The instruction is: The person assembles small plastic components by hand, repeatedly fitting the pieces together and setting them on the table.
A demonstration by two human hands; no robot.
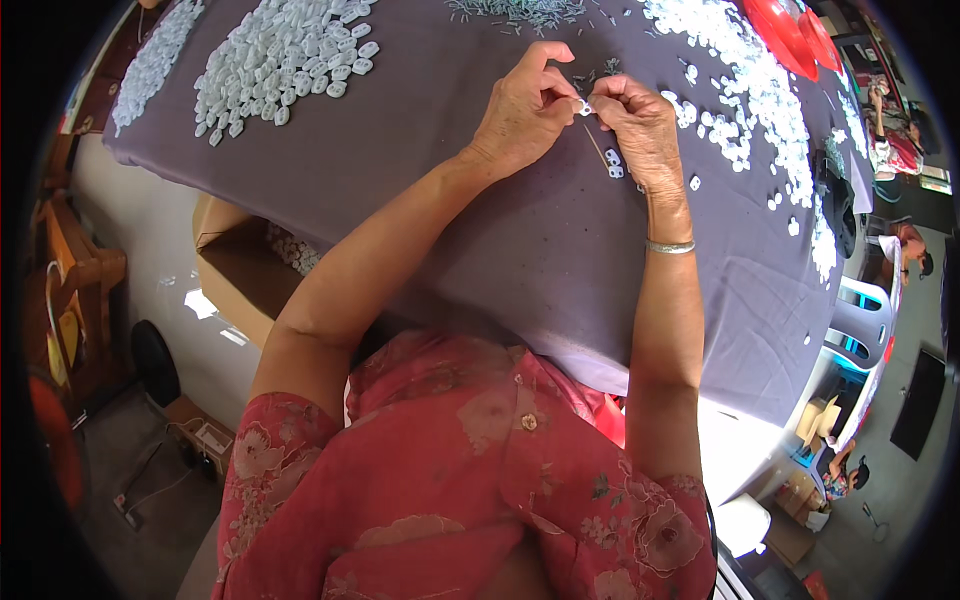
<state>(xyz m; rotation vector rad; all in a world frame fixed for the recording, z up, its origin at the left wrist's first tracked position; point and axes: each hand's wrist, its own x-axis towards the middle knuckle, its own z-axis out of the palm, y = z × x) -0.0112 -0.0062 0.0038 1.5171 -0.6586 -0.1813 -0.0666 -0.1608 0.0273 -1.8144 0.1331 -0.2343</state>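
Observation:
Over the far middle of the cloth, my left hand (525, 110) pinches a small white plastic piece (585, 107) with dark holes between thumb and forefinger. My right hand (640, 130) meets it from the other side, its thumb and fingertips closed at the same piece. Whatever else lies between the right fingertips is too small to make out. Just below the hands, a thin stick (596, 144) and a few similar white pieces (614, 164) lie on the cloth. Small grey-green pins (611, 67) are scattered beyond the right fingers.
A dark cloth (500, 250) covers the table. White pieces form a heap (290, 65) at far left and a long spread (770, 110) at right. More pins (515, 10) lie at the far edge, near red bowls (785, 35). A cardboard box (235, 265) stands below left.

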